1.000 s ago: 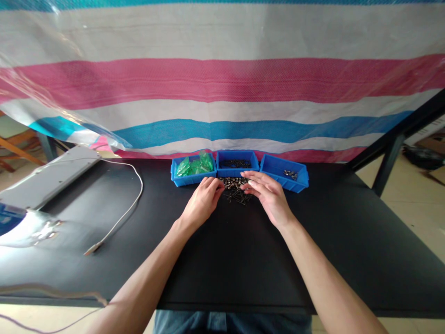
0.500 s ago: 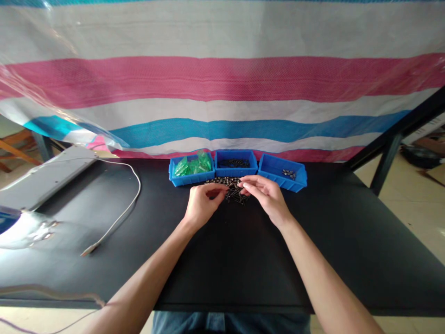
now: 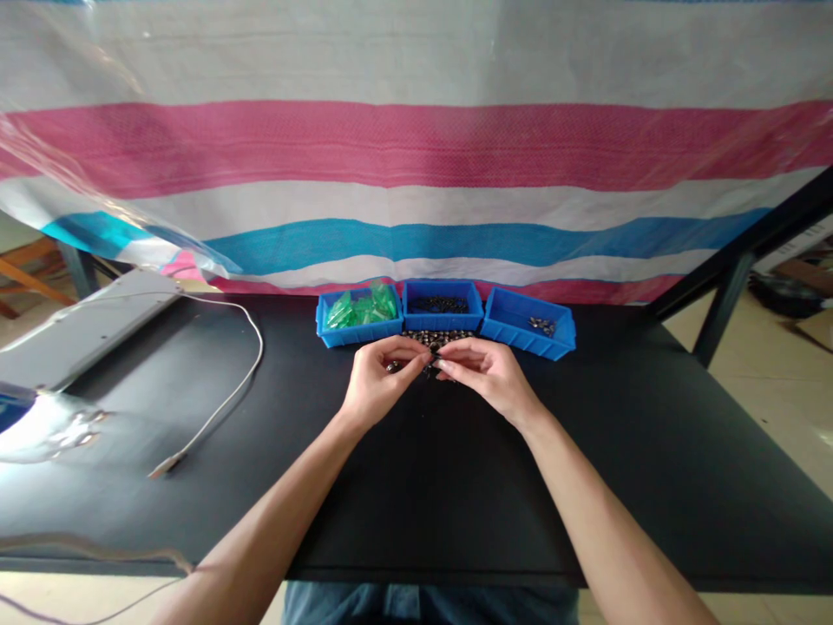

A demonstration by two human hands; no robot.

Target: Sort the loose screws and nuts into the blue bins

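Note:
My left hand (image 3: 383,375) and my right hand (image 3: 488,371) meet fingertip to fingertip, each closed in a pinch. Between the fingertips shows a small dark piece, too small to name. Just behind and beneath them lies a pile of small dark metal parts (image 3: 442,337), partly covered by my fingers; they look like screws. Beyond the pile, three blue bins stand side by side. The left bin (image 3: 361,335) has green clear pieces in it, the middle bin (image 3: 442,319) small black parts, and the right bin (image 3: 528,339) a few shiny metal parts.
A white cable (image 3: 225,404) curves over the black tabletop (image 3: 429,503) at left, near a grey panel (image 3: 91,325). Clear plastic wrapping (image 3: 45,430) lies at the left edge. A striped sheet (image 3: 416,148) hangs behind the bins. A black frame post (image 3: 722,304) stands at right.
My right hand has moved left until its fingertips met those of my left hand. Its fingers have closed into a pinch. The bins have stayed in place.

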